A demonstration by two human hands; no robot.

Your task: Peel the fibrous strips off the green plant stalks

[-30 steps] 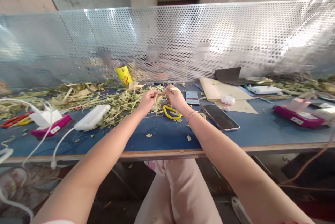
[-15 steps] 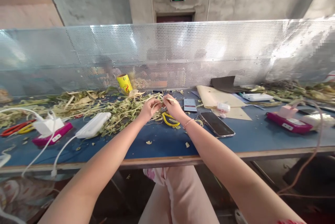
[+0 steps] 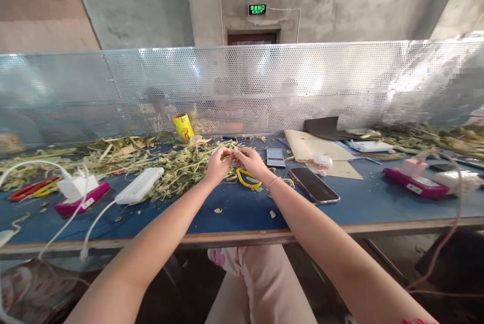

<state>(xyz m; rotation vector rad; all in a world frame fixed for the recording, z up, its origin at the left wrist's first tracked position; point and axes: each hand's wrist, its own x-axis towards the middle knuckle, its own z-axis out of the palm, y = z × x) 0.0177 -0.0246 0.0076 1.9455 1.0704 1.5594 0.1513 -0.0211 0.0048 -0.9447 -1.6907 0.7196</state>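
The left hand [image 3: 218, 164] and the right hand [image 3: 251, 162] meet above the blue tabletop [image 3: 242, 208]. Their fingertips are drawn together in a pinch on a thin, pale-green plant strip [image 3: 229, 154] stretched between them. The strip is tiny at this range — its ends vanish behind the fingers, so its length cannot be told. It sits just over the near edge of a heap of plant trimmings [image 3: 170, 165] that spreads leftward along the back of the table.

Yellow-handled scissors [image 3: 247, 180] lie under the right hand. Only the handle loops show; the blades are hidden by the hand and the trimmings. A thin bracelet [image 3: 273, 182] circles the right wrist. Near it on the right a dark smartphone [image 3: 313, 184] lies face up, with a small card [image 3: 275, 157] behind it.

To the left, a white power bank [image 3: 139, 185] rests against the trimmings, and its cable runs off the front edge. Farther left, a pink device [image 3: 81, 200] carries a white charger [image 3: 77, 186].

A tilted yellow can [image 3: 183, 127] leans by the perforated metal screen [image 3: 242, 87] — behind the mesh, only blurred shapes of people can be made out.
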